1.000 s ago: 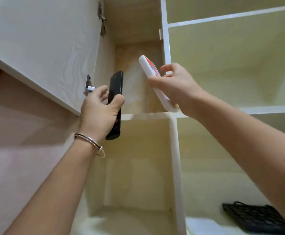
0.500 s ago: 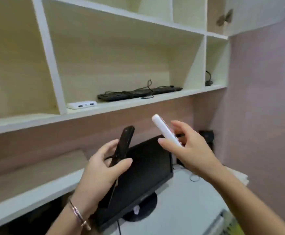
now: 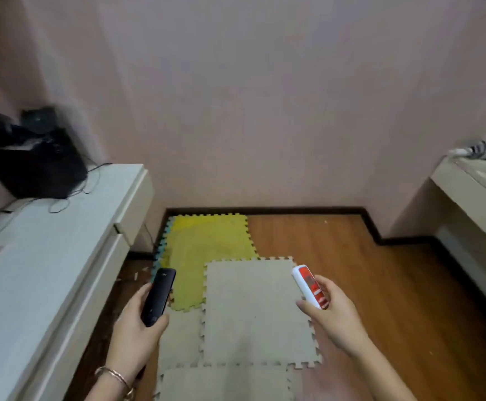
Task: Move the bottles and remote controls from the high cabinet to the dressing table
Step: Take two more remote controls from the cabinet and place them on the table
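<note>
Both hands have come down from the shelves since a moment ago, and the view has swung away from the monitor and cabinet to a bare pink wall (image 3: 265,96) and the floor. Same two remotes, same hands holding them though.

Left hand (image 3: 136,334) is wrapped around the bottom end of the black remote (image 3: 159,296), thumb across the front, fingers behind. It sticks up and tilts a bit to the right, with a small logo near the top end. Bangle (image 3: 114,374) on that wrist.

Right hand (image 3: 333,319) is pinching the white remote (image 3: 309,286), which has a red face. Thumb sits on the near side, fingers curl round the far side, and the top end points up and to the left. The lower end is hidden in the hand.

Neither remote touches any furniture; both hang in the air over the foam mats (image 3: 256,311). Those are grey puzzle tiles, with a yellow mat (image 3: 207,244) behind them, lying on a wood floor (image 3: 395,270).

On the left there's a white desk (image 3: 33,270) with drawers, just beside the left hand. A black bag (image 3: 30,157) sits at its far end with thin cables trailing off it. On the right edge is a pale table (image 3: 473,204) with some crumpled cloth (image 3: 482,149) on top, well apart from the right hand. Can't tell from this shot if that's the dressing table.
</note>
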`<state>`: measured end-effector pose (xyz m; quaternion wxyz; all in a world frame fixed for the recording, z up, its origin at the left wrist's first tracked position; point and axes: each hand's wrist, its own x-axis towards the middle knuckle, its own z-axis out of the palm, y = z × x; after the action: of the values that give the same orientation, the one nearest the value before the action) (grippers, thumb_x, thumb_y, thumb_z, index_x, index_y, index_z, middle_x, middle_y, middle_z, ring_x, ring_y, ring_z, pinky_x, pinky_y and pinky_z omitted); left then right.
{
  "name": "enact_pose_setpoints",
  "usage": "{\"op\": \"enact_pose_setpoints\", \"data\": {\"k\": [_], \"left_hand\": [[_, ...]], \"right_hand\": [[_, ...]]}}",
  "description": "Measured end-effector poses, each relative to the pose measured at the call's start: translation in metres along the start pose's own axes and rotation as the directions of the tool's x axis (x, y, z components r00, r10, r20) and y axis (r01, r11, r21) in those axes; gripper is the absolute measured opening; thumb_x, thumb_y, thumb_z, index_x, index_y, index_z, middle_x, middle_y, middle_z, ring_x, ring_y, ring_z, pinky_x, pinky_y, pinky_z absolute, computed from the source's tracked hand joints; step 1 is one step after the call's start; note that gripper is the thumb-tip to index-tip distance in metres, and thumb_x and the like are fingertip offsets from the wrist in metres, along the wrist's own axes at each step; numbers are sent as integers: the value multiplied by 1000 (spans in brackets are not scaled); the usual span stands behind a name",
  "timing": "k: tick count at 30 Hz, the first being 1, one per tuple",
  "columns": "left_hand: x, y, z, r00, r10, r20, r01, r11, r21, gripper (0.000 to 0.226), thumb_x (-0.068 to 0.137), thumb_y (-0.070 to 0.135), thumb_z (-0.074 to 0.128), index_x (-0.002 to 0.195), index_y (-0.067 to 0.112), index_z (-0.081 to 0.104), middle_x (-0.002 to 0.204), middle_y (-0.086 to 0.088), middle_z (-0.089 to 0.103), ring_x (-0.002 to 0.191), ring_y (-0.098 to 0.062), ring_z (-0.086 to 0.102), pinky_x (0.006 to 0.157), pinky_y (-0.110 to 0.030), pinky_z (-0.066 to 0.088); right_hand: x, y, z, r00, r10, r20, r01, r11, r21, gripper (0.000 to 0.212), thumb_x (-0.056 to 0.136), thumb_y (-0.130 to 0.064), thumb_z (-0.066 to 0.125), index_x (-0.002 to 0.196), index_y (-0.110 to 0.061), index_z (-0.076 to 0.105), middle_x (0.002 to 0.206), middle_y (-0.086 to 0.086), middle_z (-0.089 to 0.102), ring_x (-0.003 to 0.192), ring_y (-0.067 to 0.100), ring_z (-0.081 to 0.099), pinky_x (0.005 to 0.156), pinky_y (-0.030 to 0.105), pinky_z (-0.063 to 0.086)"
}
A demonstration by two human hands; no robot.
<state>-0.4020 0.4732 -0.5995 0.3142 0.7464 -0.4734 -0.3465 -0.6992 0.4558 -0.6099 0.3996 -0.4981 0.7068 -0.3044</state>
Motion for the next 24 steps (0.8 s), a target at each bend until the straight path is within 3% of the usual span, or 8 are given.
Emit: {"op": "enact_pose_setpoints", "data": {"k": [5, 8, 11, 13, 17, 21, 24], "left_hand": [[13, 50, 148, 963, 118, 241, -141, 986, 84, 56, 79, -2, 62, 130, 13, 45, 108, -1, 51, 93, -20, 50, 68, -30, 36], [18, 79, 238, 911, 85, 403, -133, 987, 92, 58, 79, -1, 62, 124, 29, 42, 111, -2, 56, 95, -27, 58, 72, -33, 43], [19, 108, 311, 853, 94, 514, -184, 975, 127, 52, 76, -6, 62, 118, 21, 49, 105, -5, 59, 96, -24, 57, 75, -30, 41], [23, 128, 348, 804, 90, 588, -220, 964, 153, 49, 75, -6, 62, 110, 24, 47, 101, -4, 58, 94, -24, 56, 75, -30, 40], [44, 158, 402, 752, 87, 653, -291, 933, 211, 49, 72, -5, 65, 111, 22, 52, 98, -4, 60, 94, -30, 61, 75, -33, 44], [78, 187, 449, 754, 53, 655, -305, 911, 277, 48, 73, -4, 64, 119, 9, 56, 97, -6, 60, 85, -24, 54, 72, -29, 37], [110, 209, 492, 738, 37, 674, -315, 902, 295, 46, 75, 0, 64, 120, 7, 55, 110, -15, 66, 85, -25, 56, 70, -30, 38]], "right_hand": [[3, 114, -93, 942, 286, -177, -275, 958, 87, 60, 77, -15, 72, 131, -13, 46, 102, -4, 49, 73, -3, 49, 60, 9, 39], [9, 173, -137, 856, 445, -263, -416, 895, 160, 65, 76, -17, 73, 133, -14, 43, 104, -6, 47, 75, 4, 52, 73, 21, 47], [11, 214, -173, 755, 588, -290, -532, 808, 254, 68, 77, -18, 73, 136, -12, 40, 122, 4, 52, 91, 12, 50, 87, 31, 49], [15, 232, -195, 701, 636, -323, -563, 771, 298, 67, 77, -16, 73, 136, -9, 40, 130, 9, 52, 93, 13, 48, 89, 32, 48], [28, 259, -230, 605, 701, -378, -589, 713, 380, 59, 77, -12, 71, 131, -8, 46, 106, 3, 54, 87, 15, 50, 83, 34, 48], [57, 276, -256, 551, 737, -392, -608, 676, 416, 63, 78, -16, 72, 133, -9, 43, 128, 12, 56, 92, 15, 50, 84, 34, 48], [91, 289, -273, 511, 752, -417, -587, 660, 469, 64, 78, -12, 72, 134, -8, 42, 131, 13, 54, 93, 15, 50, 80, 30, 45]]}}
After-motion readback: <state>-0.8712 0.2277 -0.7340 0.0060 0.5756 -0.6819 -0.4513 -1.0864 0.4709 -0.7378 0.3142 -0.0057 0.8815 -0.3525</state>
